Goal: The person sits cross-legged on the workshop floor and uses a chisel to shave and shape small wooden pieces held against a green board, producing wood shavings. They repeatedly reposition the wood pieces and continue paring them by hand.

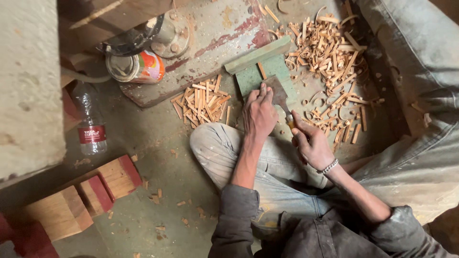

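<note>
The person sits on the floor [158, 143] with legs folded and works at a small green wooden block [267, 71] that lies just past the knee. The right hand [313, 143] is closed tight around the handle of a chisel [281, 98]. The wide flat blade points away from the body and rests on the green block. The left hand [259, 112] sits on top of the block, fingers curled down, pressing beside the blade. It seems to pin a small bit of wood there, but the wood under the fingers is hidden, so I cannot tell for sure.

A thin stick [262, 70] lies on the green block, just ahead of the blade. To the left of the block is a neat heap of short cut sticks [203, 101]. To the right and above is a big pile of curly shavings [334, 48].

To do this cut well, I think the left fingers should stay to the side of the blade and never in front of its edge. The right hand should push in short, gentle strokes, away from the body, so the blade does not slip. The block should sit flat on the floor and not rock.

Farther left stand a paint tin [136, 67], a clear plastic bottle [91, 124] and some wooden blocks with red ends [107, 184].
</note>
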